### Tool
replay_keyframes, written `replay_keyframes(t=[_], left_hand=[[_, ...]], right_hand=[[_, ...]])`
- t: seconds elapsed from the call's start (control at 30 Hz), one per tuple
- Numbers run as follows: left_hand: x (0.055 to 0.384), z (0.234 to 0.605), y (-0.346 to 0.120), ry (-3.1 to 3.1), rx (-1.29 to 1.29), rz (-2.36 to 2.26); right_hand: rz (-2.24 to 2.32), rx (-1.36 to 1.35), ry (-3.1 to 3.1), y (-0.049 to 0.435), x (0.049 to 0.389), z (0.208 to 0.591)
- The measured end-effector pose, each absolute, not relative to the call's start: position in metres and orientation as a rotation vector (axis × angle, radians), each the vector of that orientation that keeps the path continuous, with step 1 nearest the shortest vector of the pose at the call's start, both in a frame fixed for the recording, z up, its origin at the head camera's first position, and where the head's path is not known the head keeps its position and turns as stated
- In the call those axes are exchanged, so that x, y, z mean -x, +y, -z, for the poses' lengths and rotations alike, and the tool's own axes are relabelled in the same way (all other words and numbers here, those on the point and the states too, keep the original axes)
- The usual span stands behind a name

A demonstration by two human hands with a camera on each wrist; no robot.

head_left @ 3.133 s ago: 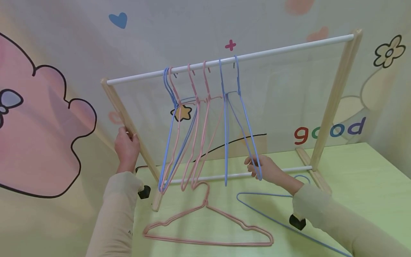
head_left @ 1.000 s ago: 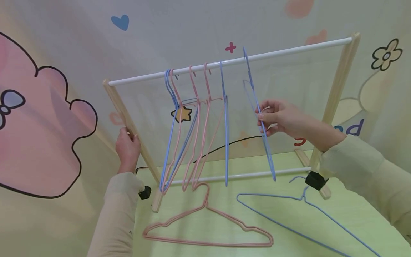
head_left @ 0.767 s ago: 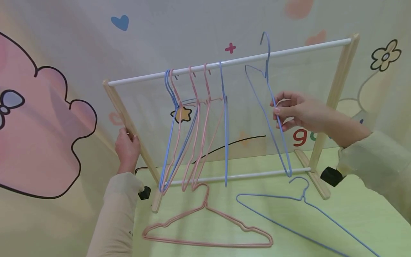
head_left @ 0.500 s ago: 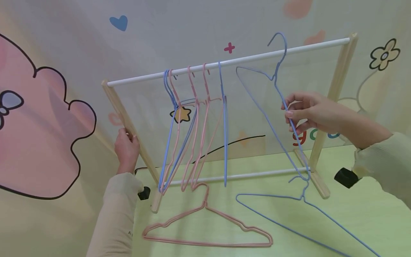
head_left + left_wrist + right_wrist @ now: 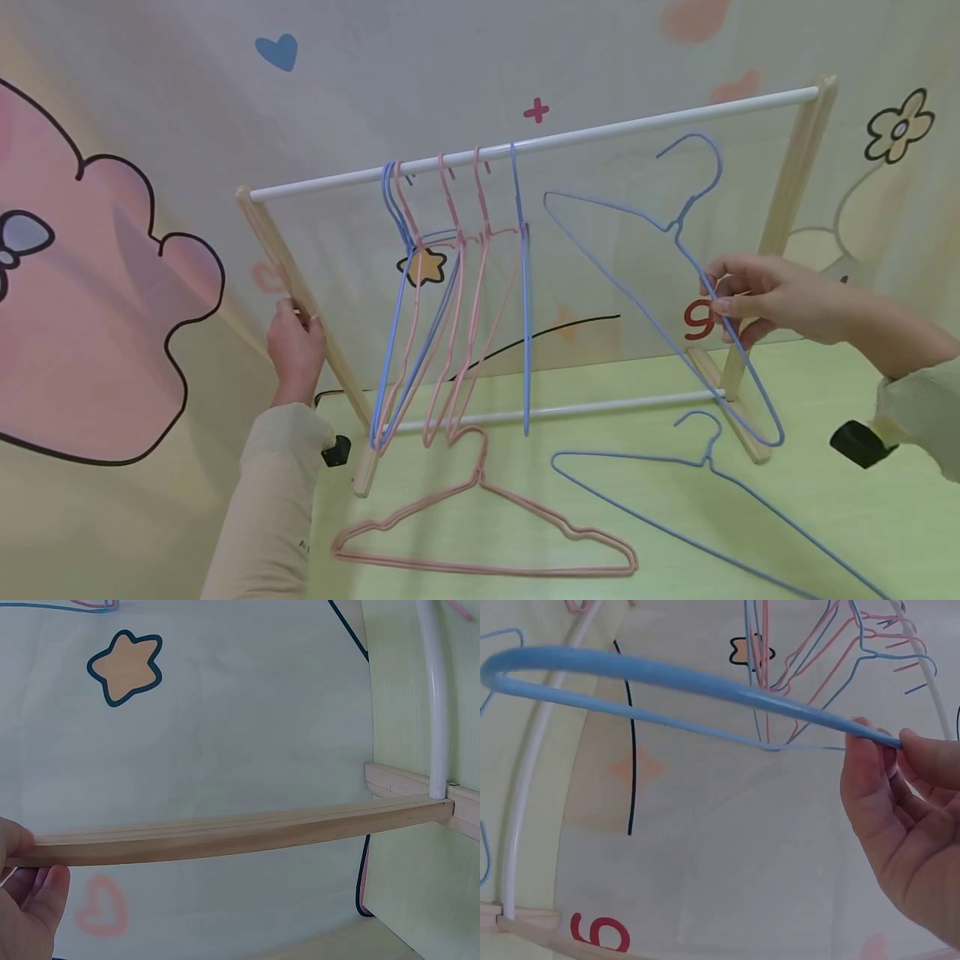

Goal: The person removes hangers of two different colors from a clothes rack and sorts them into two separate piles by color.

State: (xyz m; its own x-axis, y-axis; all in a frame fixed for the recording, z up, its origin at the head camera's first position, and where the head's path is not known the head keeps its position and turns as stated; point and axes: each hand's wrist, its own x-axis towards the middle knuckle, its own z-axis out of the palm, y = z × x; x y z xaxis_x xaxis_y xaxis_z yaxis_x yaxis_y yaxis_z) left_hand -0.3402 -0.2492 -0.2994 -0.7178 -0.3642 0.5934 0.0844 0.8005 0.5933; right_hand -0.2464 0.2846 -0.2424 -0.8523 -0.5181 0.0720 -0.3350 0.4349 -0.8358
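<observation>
My right hand (image 5: pixel 795 300) pinches one arm of a blue clothes hanger (image 5: pixel 673 226) between thumb and fingers. This hanger is held off the rail, in front of the rack's right half, hook upward. In the right wrist view its wire (image 5: pixel 667 675) runs into the fingertips. On the left, my left hand (image 5: pixel 297 346) grips the wooden upright (image 5: pixel 337 354) of the rack; the left wrist view shows thumb and fingers around that upright (image 5: pixel 225 838). Blue and pink hangers (image 5: pixel 474 333) still hang on the white rail (image 5: pixel 622 132), with a single blue hanger (image 5: pixel 527 333) rightmost.
Pink hangers (image 5: pixel 480 477) lie stacked on the green table (image 5: pixel 847 392) in front of the rack. To their right lies a blue hanger (image 5: pixel 637 457), below the held one. A white lower bar (image 5: pixel 570 410) and wooden feet (image 5: pixel 746 429) stand behind them. A patterned backdrop (image 5: pixel 675 50) rises behind.
My right hand has lifted the rightmost blue hanger off the rail, then carried it right and down, its flat side turning toward the head camera. The left hand stays on the upright.
</observation>
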Motion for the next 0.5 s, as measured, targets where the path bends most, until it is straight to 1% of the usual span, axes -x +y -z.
replay_keyframes(t=[0.13,0.3,0.4,0.5], left_hand=[[0.341,0.299,-0.25,-2.248,-0.201,0.788],[0.341,0.299,-0.25,-2.25,-0.199,0.789],[0.341,0.299,-0.25,-2.248,-0.2,0.787],[0.34,0.299,-0.25,-2.246,-0.199,0.785]], right_hand=[[1.321,0.74,2.523,0.297,0.243,0.255],[1.263,0.805,2.506,0.31,0.241,0.27],[1.218,0.733,2.543,0.315,0.24,0.278],[1.16,0.607,2.59,0.319,0.238,0.287]])
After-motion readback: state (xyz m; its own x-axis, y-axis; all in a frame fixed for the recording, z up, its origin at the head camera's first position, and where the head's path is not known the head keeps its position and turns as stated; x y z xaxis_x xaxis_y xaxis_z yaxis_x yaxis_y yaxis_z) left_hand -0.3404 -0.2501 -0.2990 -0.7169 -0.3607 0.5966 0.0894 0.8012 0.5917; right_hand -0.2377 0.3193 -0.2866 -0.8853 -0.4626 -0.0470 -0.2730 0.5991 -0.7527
